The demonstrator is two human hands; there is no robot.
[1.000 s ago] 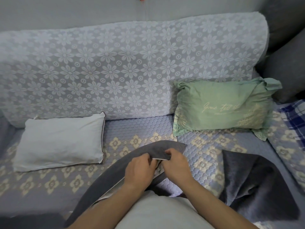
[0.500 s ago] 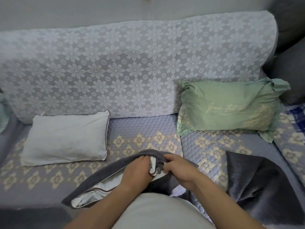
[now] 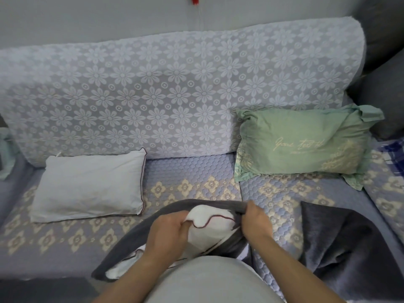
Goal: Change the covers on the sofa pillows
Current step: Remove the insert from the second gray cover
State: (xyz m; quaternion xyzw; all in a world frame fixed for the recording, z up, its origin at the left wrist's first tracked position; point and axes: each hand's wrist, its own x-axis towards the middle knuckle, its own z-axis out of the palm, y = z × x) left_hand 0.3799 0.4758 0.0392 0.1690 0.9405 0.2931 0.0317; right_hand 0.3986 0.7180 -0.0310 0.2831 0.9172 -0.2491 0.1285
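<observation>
While both hands' fingers grip grey cover [image 3: 140, 235], white pillow [image 3: 209, 226] lies mostly hidden.

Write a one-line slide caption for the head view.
Both hands, left and right, work a white pillow inside a grey cover on the sofa.

Three pillows on the sofa seat: one bare white pillow [image 3: 89, 184] at left, one green-covered pillow [image 3: 301, 145] at right, one white pillow with dark piping [image 3: 209, 226] half inside a grey cover [image 3: 135, 237]. Two grey covers counting the loose grey cover [image 3: 341, 241] at right. Two hands: left hand [image 3: 168, 232], right hand [image 3: 255, 221]. One floral backrest throw [image 3: 175, 88].
</observation>
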